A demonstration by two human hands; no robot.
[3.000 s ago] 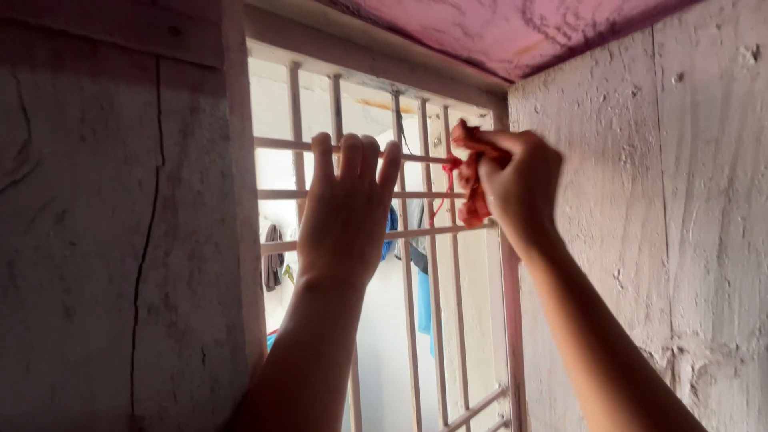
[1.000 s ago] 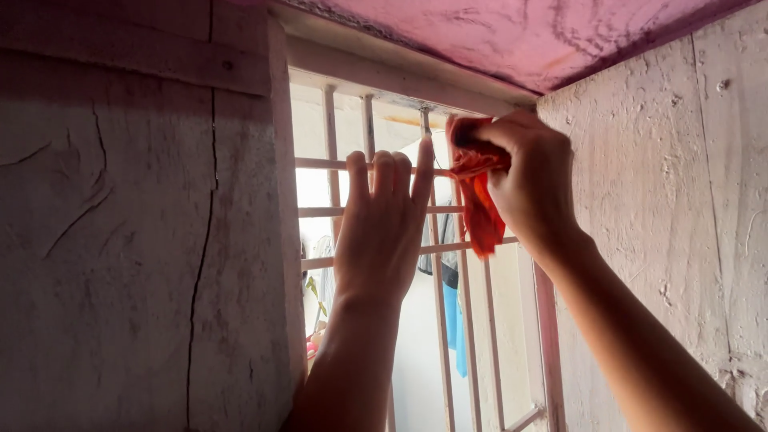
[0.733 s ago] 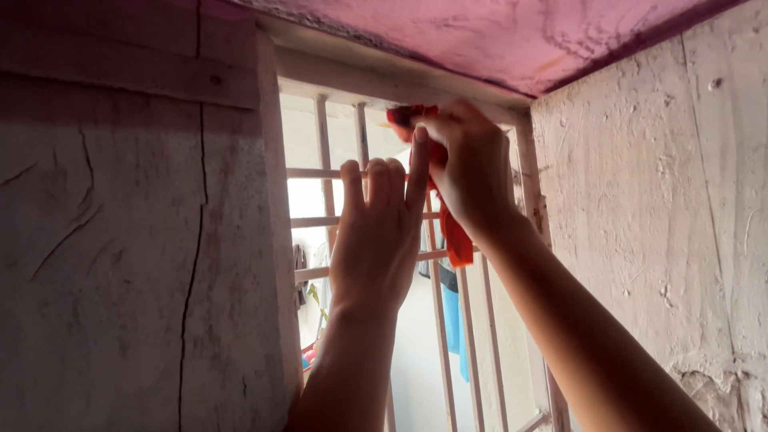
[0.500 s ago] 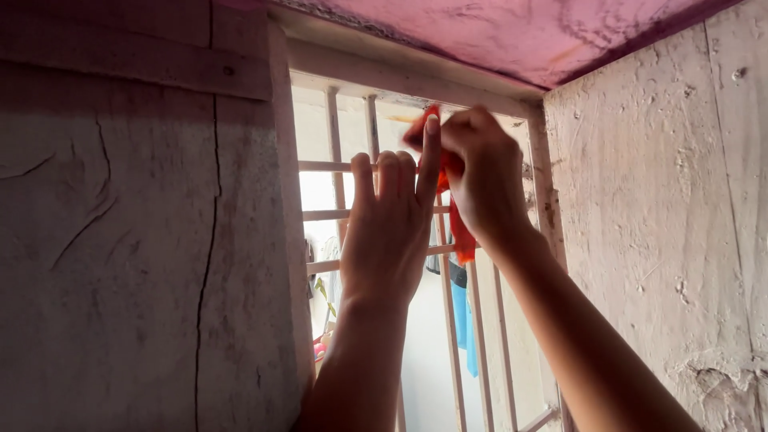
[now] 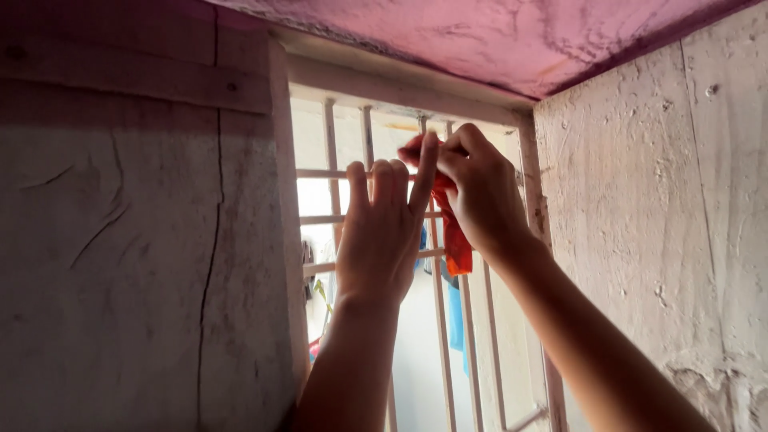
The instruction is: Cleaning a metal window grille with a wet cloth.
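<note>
Orange cloth (image 5: 454,240) is pinched in her right hand (image 5: 480,196); left hand (image 5: 384,232), fingers spread flat, empty, presses the window grille (image 5: 332,172). A loose pinch could drop it.

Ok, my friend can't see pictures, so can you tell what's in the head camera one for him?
Two bare hands reach up to a window grille of thin pale bars: the right hand pinches a red-orange cloth against a bar, and the left hand lies flat on the grille with fingers pointing up. Rough plaster walls and a pink ceiling frame the bright window.
</note>
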